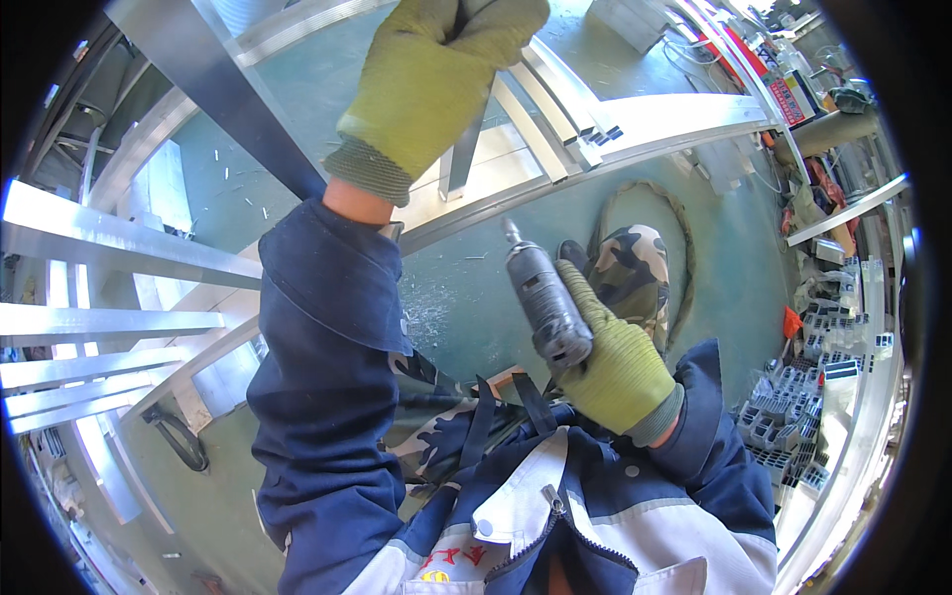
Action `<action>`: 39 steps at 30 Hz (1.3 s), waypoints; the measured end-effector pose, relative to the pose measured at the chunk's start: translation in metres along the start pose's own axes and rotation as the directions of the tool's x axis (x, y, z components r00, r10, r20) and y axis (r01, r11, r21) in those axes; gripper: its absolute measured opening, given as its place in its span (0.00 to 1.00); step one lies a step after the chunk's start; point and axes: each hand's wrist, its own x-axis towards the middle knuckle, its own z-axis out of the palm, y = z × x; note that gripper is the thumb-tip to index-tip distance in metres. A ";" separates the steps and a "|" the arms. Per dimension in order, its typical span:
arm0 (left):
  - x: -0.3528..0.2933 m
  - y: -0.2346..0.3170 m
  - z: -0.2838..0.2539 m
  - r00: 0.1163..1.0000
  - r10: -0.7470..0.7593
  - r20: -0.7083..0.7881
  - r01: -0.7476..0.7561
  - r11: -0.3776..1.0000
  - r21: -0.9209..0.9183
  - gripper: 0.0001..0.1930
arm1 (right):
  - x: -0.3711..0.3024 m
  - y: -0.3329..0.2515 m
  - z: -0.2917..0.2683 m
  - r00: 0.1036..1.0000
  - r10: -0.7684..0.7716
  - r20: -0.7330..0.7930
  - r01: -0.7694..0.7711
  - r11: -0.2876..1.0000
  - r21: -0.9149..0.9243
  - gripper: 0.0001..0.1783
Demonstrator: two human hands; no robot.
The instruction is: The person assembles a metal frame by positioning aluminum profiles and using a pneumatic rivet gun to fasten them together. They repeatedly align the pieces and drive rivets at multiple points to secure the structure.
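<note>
My right hand, in a yellow-green work glove, is wrapped round a dark grey power drill. The drill's narrow metal tip points up and away, over the floor and short of the metal frame. My left hand, in a matching glove, is raised at the top of the view with its fingers curled closed. Whatever lies in those fingers is hidden by the glove and the picture's edge. A metal bar shows just below the left glove, beside several silvery aluminium profiles lying on the frame's pale rail.
Long aluminium bars jut in from the left, and a wide one slants behind my left arm. Stacked profiles fill the right side. A flat hose loops round my camouflage-clad leg. Metal shavings litter the green floor.
</note>
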 end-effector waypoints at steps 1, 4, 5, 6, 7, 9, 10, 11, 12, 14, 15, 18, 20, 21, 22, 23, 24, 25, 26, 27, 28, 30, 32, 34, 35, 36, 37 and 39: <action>0.000 -0.001 0.002 1.000 0.015 -0.012 -0.015 1.000 -0.004 0.13 | -0.001 0.012 0.002 1.000 0.010 -0.010 -0.010 1.000 -0.004 0.45; 0.000 -0.011 -0.009 0.993 0.119 0.015 -0.119 0.989 0.088 0.14 | -0.001 0.037 0.007 0.999 0.029 -0.039 -0.025 0.993 0.115 0.43; 0.000 -0.008 -0.012 0.987 0.158 0.039 -0.162 0.978 0.128 0.15 | -0.001 0.043 0.008 0.999 0.034 -0.042 -0.027 0.988 0.155 0.42; -0.002 -0.005 -0.014 0.993 0.114 0.024 -0.116 0.971 0.209 0.15 | 0.000 0.051 0.012 0.998 0.042 -0.049 -0.035 0.989 0.142 0.40; -0.004 -0.002 -0.016 0.997 0.071 0.005 -0.069 0.956 0.286 0.16 | 0.002 0.057 0.015 0.997 0.065 -0.030 -0.060 0.985 0.162 0.40; -0.016 0.009 -0.015 0.998 0.066 -0.024 -0.046 0.875 0.482 0.19 | 0.006 0.071 0.024 0.994 0.109 0.013 -0.109 0.972 0.208 0.39; -0.028 0.017 -0.012 0.994 0.107 -0.026 -0.072 0.807 0.586 0.23 | 0.008 0.080 0.029 0.994 0.108 0.018 -0.109 0.960 0.257 0.37; -0.044 0.024 -0.005 0.985 0.150 -0.090 -0.062 0.782 0.621 0.24 | 0.013 0.090 0.037 0.995 0.090 0.038 -0.097 0.949 0.301 0.37; -0.059 0.028 0.002 0.970 0.190 -0.151 -0.049 0.762 0.645 0.25 | 0.017 0.101 0.046 0.995 0.087 0.052 -0.100 0.935 0.340 0.37; -0.105 0.026 0.015 0.923 0.257 -0.287 -0.052 0.822 0.568 0.21 | 0.027 0.116 0.059 0.992 0.090 0.092 -0.118 0.925 0.362 0.36; -0.127 0.009 0.021 0.916 0.281 -0.287 -0.100 0.852 0.515 0.20 | 0.031 0.126 0.063 0.987 0.128 0.102 -0.156 0.927 0.342 0.36; -0.206 -0.045 0.016 0.957 -0.204 -0.204 0.283 0.808 0.517 0.17 | 0.048 0.144 0.069 0.981 0.151 0.124 -0.181 0.942 0.282 0.35; -0.200 -0.065 0.041 0.342 -0.922 -0.184 0.814 0.193 0.548 0.24 | 0.057 0.154 0.067 0.953 0.233 0.195 -0.280 0.923 0.266 0.35; -0.250 -0.119 0.032 0.258 -0.965 -0.038 0.623 0.136 0.771 0.30 | 0.061 0.156 0.066 0.953 0.229 0.200 -0.278 0.922 0.269 0.35; -0.283 -0.156 0.035 0.144 -0.962 0.231 0.487 0.272 0.830 0.30 | 0.065 0.162 0.069 0.952 0.226 0.206 -0.277 0.922 0.271 0.35; -0.317 -0.191 0.043 -0.020 -0.879 0.477 0.362 0.438 0.823 0.30 | 0.068 0.167 0.072 0.949 0.236 0.211 -0.289 0.919 0.268 0.35; -0.342 -0.209 0.054 -0.152 -0.799 0.582 0.350 0.507 0.788 0.30 | 0.069 0.175 0.078 0.940 0.261 0.222 -0.316 0.910 0.269 0.35; -0.360 -0.220 0.063 -0.239 -0.749 0.618 0.359 0.523 0.773 0.29 | 0.070 0.183 0.085 0.934 0.257 0.248 -0.329 0.891 0.312 0.35; -0.379 -0.224 0.070 -0.294 -0.703 0.648 0.387 0.532 0.753 0.29 | 0.076 0.189 0.091 0.930 0.236 0.281 -0.328 0.878 0.348 0.35; -0.386 -0.227 0.075 -0.342 -0.657 0.672 0.411 0.539 0.736 0.28 | 0.083 0.199 0.094 0.923 0.237 0.303 -0.347 0.852 0.393 0.36; -0.393 -0.229 0.081 -0.380 -0.615 0.691 0.435 0.541 0.720 0.28 | 0.089 0.206 0.097 0.884 0.262 0.388 -0.409 0.835 0.368 0.36; -0.400 -0.234 0.089 -0.400 -0.562 0.724 0.494 0.534 0.687 0.27 | 0.100 0.209 0.104 0.853 0.289 0.435 -0.444 0.840 0.312 0.37; -0.397 -0.243 0.099 -0.408 -0.515 0.754 0.533 0.536 0.654 0.26 | 0.117 0.213 0.098 0.807 0.301 0.508 -0.492 0.819 0.296 0.39; -0.393 -0.247 0.111 -0.394 -0.483 0.782 0.559 0.549 0.621 0.25 | 0.117 0.217 0.097 0.802 0.318 0.506 -0.504 0.814 0.287 0.38; -0.388 -0.252 0.116 -0.381 -0.471 0.795 0.571 0.556 0.604 0.25 | 0.122 0.219 0.096 0.808 0.318 0.496 -0.497 0.819 0.286 0.38; -0.385 -0.255 0.124 -0.362 -0.464 0.808 0.588 0.559 0.585 0.24 | 0.127 0.222 0.093 0.830 0.303 0.468 -0.475 0.824 0.308 0.39; -0.382 -0.257 0.132 -0.344 -0.453 0.822 0.597 0.570 0.564 0.24 | 0.133 0.225 0.089 0.812 0.313 0.493 -0.494 0.819 0.293 0.39; -0.377 -0.269 0.148 -0.293 -0.444 0.847 0.612 0.593 0.523 0.23 | 0.148 0.234 0.076 0.779 0.326 0.536 -0.519 0.814 0.260 0.39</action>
